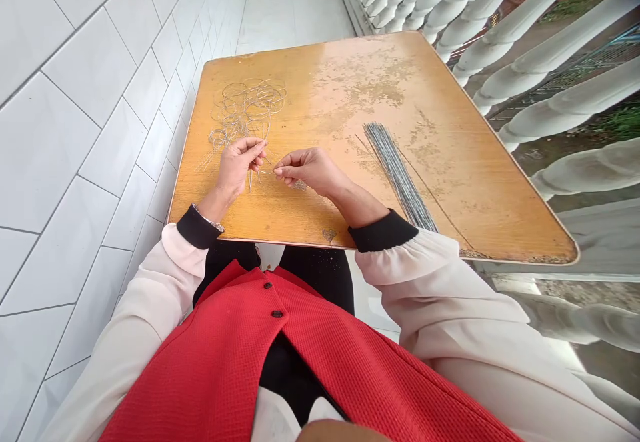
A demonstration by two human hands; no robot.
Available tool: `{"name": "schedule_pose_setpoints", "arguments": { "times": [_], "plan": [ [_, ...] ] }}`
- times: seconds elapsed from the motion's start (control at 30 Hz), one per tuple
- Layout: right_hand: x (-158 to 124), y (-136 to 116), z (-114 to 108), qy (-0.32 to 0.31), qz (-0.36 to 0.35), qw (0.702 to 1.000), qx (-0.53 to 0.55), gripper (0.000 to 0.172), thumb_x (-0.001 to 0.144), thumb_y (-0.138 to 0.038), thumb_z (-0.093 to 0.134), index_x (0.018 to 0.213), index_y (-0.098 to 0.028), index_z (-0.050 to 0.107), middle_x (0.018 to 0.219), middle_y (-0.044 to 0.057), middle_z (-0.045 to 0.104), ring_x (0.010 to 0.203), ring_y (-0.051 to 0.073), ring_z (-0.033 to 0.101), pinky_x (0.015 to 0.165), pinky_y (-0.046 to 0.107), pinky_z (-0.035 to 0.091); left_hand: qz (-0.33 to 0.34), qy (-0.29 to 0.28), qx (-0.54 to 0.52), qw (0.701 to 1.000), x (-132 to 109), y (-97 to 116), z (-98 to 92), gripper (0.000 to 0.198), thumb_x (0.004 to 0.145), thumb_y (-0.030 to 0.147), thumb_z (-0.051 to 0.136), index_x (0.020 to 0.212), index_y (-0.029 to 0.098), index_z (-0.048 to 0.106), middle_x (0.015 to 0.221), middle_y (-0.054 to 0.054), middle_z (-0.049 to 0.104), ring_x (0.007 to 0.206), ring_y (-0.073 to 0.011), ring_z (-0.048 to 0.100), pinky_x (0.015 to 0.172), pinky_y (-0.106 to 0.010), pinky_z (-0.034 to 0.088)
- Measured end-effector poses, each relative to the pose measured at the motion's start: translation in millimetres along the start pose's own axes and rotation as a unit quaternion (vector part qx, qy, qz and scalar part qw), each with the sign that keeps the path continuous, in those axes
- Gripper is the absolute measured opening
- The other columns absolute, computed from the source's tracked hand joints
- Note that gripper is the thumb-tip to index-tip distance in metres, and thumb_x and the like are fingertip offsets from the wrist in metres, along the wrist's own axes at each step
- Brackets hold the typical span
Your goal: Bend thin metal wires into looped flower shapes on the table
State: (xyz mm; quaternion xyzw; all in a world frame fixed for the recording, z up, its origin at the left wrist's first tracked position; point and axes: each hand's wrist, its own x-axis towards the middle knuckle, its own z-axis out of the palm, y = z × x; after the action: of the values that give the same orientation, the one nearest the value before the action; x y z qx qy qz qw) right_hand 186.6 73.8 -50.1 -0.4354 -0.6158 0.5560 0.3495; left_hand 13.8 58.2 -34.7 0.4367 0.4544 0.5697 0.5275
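Observation:
My left hand is closed in a pinch on a thin metal wire, above the near left part of the table. Close to its right, my right hand pinches what looks like the wire's end between thumb and fingertips. Several wire ends stick out below the left hand. Just beyond that hand lies a loose tangle of curled wires. To the right of my right hand is a bundle of straight grey wires, its near end hidden behind my right sleeve.
Both hands work over a worn wooden table with peeling patches. A single straight wire lies right of the bundle. White tiled wall runs along the left; white balusters line the right.

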Motion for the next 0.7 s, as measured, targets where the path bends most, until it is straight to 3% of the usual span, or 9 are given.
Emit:
{"name": "schedule_pose_setpoints", "arguments": {
  "times": [0.1, 0.27, 0.47, 0.53, 0.6, 0.7],
  "plan": [
    [0.3, -0.6, -0.1, 0.046, -0.031, 0.998, 0.011, 0.022, 0.073, -0.022, 0.086, 0.064, -0.016, 0.067, 0.06, 0.001, 0.065, 0.048, 0.008, 0.053, 0.049, 0.023, 0.048, -0.004, -0.015, 0.017, 1.0, -0.4, 0.1, 0.2, 0.018, 0.092, 0.005, 0.062, 0.076, 0.015, 0.065, 0.058, 0.008, 0.06, 0.046, 0.0003, 0.05, 0.046, -0.015, 0.036],
    [3.7, 2.1, -5.2, 0.132, -0.09, 0.986, 0.042, 0.026, 0.079, -0.029, 0.081, 0.067, -0.019, 0.06, 0.066, 0.002, 0.066, 0.052, 0.009, 0.055, 0.054, 0.026, 0.053, -0.025, -0.03, 0.053, 0.998, -2.8, 0.8, 2.0, 0.022, 0.09, 0.004, 0.065, 0.071, 0.015, 0.064, 0.055, 0.008, 0.057, 0.041, 0.0017, 0.043, 0.041, -0.015, 0.028],
    [1.4, 5.6, -5.8, 0.17, -0.149, 0.974, -0.022, 0.028, 0.089, -0.046, 0.071, 0.079, -0.02, 0.063, 0.077, 0.005, 0.069, 0.059, 0.013, 0.059, 0.057, 0.03, 0.053, -0.009, -0.015, 0.019, 1.0, -2.4, -0.3, 3.1, 0.016, 0.091, 0.007, 0.064, 0.078, 0.015, 0.065, 0.059, 0.007, 0.061, 0.046, 0.0001, 0.051, 0.046, -0.015, 0.038],
    [-2.2, 4.7, -4.1, 0.194, -0.209, 0.953, -0.106, 0.029, 0.093, -0.05, 0.064, 0.09, -0.021, 0.068, 0.092, 0.008, 0.072, 0.073, 0.018, 0.065, 0.066, 0.034, 0.056, -0.005, -0.009, 0.021, 1.0, -1.1, -0.6, 2.2, 0.014, 0.092, 0.008, 0.064, 0.079, 0.015, 0.065, 0.06, 0.007, 0.061, 0.048, -0.0005, 0.053, 0.048, -0.015, 0.041],
    [-5.1, 4.5, -2.1, 0.205, -0.283, 0.91, -0.222, 0.03, 0.094, -0.051, 0.062, 0.098, -0.023, 0.071, 0.105, 0.01, 0.072, 0.09, 0.023, 0.067, 0.078, 0.039, 0.056, -0.003, 0.003, 0.022, 1.0, 0.1, -0.7, 1.3, 0.014, 0.092, 0.01, 0.064, 0.079, 0.015, 0.065, 0.061, 0.007, 0.062, 0.05, -0.0011, 0.056, 0.05, -0.015, 0.043],
    [-5.8, 7.8, 1.0, 0.165, -0.354, 0.84, -0.377, 0.026, 0.096, -0.046, 0.058, 0.099, -0.024, 0.073, 0.11, 0.009, 0.072, 0.098, 0.026, 0.063, 0.088, 0.044, 0.051, -0.001, 0.014, 0.012, 1.0, 0.7, -1.2, 1.3, 0.013, 0.091, 0.01, 0.064, 0.079, 0.015, 0.066, 0.064, 0.006, 0.063, 0.055, -0.0012, 0.059, 0.051, -0.014, 0.043]
  ]
}}
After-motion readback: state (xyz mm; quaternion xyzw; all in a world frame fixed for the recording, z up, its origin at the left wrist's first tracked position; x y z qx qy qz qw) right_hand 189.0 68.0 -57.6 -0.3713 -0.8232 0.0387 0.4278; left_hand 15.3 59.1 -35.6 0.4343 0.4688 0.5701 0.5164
